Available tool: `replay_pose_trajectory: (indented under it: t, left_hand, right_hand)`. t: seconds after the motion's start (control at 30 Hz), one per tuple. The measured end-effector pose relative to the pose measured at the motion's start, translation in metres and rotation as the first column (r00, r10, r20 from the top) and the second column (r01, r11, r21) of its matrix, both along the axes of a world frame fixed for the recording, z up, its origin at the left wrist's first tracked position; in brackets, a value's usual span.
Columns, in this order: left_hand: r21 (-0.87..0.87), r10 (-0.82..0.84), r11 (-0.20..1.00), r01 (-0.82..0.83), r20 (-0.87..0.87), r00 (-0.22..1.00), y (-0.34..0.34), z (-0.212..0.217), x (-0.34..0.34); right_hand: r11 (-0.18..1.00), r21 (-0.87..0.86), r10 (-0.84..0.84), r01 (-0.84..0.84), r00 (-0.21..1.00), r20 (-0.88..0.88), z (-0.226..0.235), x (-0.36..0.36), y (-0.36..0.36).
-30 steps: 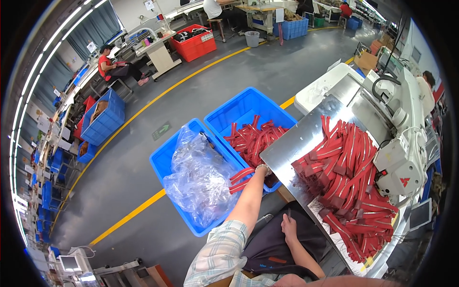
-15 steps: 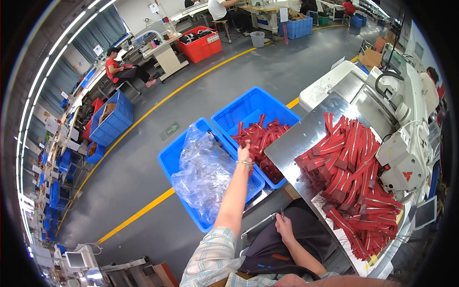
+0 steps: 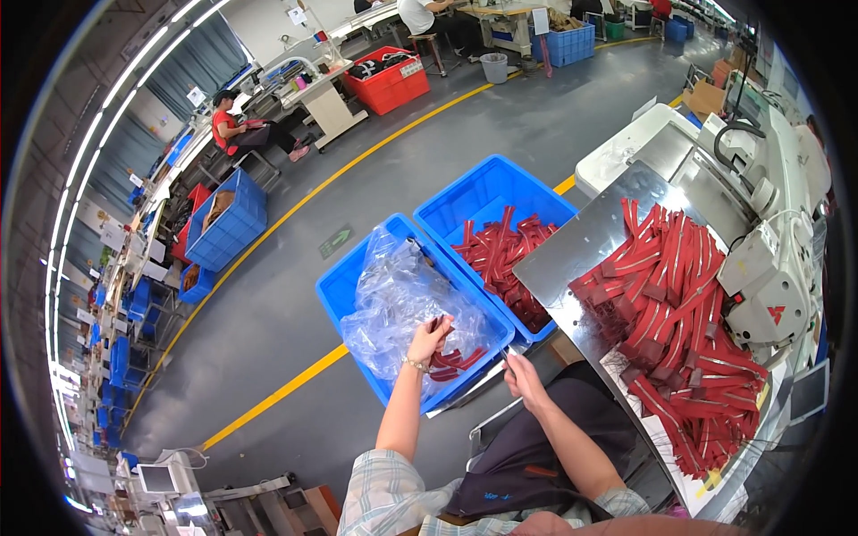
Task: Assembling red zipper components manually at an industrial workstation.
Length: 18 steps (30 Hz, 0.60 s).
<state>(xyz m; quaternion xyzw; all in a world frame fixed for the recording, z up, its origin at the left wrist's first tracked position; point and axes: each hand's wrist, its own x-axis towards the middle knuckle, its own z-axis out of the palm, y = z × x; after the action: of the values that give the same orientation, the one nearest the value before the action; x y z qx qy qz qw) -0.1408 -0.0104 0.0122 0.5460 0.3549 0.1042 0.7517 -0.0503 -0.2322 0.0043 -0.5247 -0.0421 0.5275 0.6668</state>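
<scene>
My left hand [image 3: 431, 339] is over the near blue bin [image 3: 335, 304], its fingers pinched on a small dark red piece that looks like the end of a zipper strip. A crumpled clear plastic bag [image 3: 393, 295] fills much of this bin. Just right of the hand, several red zipper strips [image 3: 456, 364] lie in its near end. My right hand [image 3: 525, 380] is closed round a small thin metal tool [image 3: 508, 355], held beside the bin's near right corner above my lap. The tool's exact kind is too small to make out.
Another blue bin [image 3: 496, 170] stands alongside, with red zipper strips [image 3: 509, 255] inside. A large pile of them [image 3: 666, 295] covers the metal worktable [image 3: 572, 250] at my right, beside a white sewing machine [image 3: 760, 277]. Far left, a person in red [image 3: 228, 129] sits.
My left hand has drawn back from the far bin of zipper strips to above the bin with the plastic bag. My right hand has risen from my lap toward that bin's corner.
</scene>
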Motion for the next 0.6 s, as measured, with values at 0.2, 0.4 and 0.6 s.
replay_pose_trajectory:
  t: [0.2,0.4,0.6]
  left_hand:
    - [-0.071,-0.017,0.997,0.009,-0.104,0.994,-0.021,-0.020,-0.018]
    - [-0.055,0.024,0.998,-0.026,-0.038,0.999,-0.034,-0.016,-0.028]
    - [-0.021,-0.056,0.998,0.056,0.025,0.998,-0.036,-0.016,-0.038]
  right_hand:
    - [0.995,-0.068,0.068,-0.075,0.993,-0.098,-0.028,0.023,0.049]
    - [0.988,-0.101,0.104,-0.117,0.987,-0.123,-0.039,0.022,0.068]
    - [0.983,-0.135,0.103,-0.122,0.985,-0.138,-0.037,0.009,0.074]
